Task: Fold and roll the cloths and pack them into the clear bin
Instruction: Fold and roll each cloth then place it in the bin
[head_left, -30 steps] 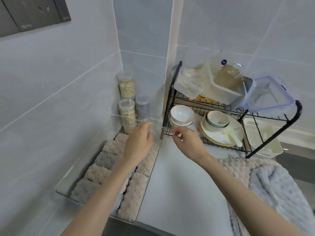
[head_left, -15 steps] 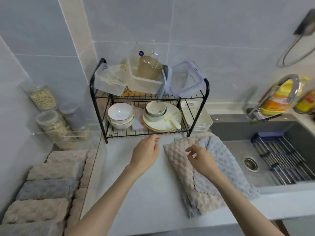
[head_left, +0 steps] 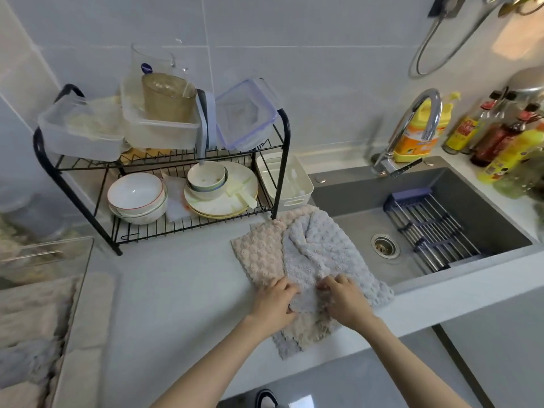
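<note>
A pile of fluffy cloths lies on the white counter beside the sink: a grey cloth (head_left: 321, 248) on top and a beige cloth (head_left: 259, 251) under it, both reaching the counter's front edge. My left hand (head_left: 273, 301) and my right hand (head_left: 344, 298) are side by side at the near end of the pile, fingers curled into the grey cloth's near edge. The clear bin (head_left: 70, 290) stands at the far left, with rolled beige and grey cloths (head_left: 32, 328) packed inside.
A black wire dish rack (head_left: 164, 160) with bowls, plates and plastic containers stands behind the pile. The grey sink (head_left: 426, 231) with a drain rack and chrome faucet (head_left: 412, 125) lies to the right. Bottles (head_left: 500, 136) line the far right. Jars sit behind the bin.
My view swung from the bin on the left to the cloth pile. Both hands left the bin's far edge, moved right and came down onto the near end of the grey cloth.
</note>
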The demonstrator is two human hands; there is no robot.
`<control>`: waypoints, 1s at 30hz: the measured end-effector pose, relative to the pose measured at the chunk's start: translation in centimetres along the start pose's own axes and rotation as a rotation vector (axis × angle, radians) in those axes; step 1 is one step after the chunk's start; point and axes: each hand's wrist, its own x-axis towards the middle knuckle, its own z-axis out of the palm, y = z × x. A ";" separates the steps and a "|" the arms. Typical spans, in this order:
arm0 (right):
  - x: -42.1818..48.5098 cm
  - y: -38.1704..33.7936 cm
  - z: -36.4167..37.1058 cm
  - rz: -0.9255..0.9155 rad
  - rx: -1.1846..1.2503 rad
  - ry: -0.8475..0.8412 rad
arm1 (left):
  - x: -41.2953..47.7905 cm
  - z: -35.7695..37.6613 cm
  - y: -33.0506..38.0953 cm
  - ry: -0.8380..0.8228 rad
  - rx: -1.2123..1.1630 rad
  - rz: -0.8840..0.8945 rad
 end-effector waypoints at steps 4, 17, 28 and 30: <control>-0.2 0.8 0.2 -0.062 0.010 0.014 | 0.6 0.9 0.4 0.066 0.103 -0.008; -0.5 4.2 -0.7 0.119 0.003 0.420 | 3.3 -4.5 2.2 0.328 -0.616 -0.083; 0.2 3.5 -9.5 0.309 0.856 0.707 | 5.0 -13.9 2.4 0.641 -0.828 -0.035; 0.2 1.9 -11.6 0.247 0.951 0.771 | 4.5 -15.5 2.0 0.714 -0.867 -0.027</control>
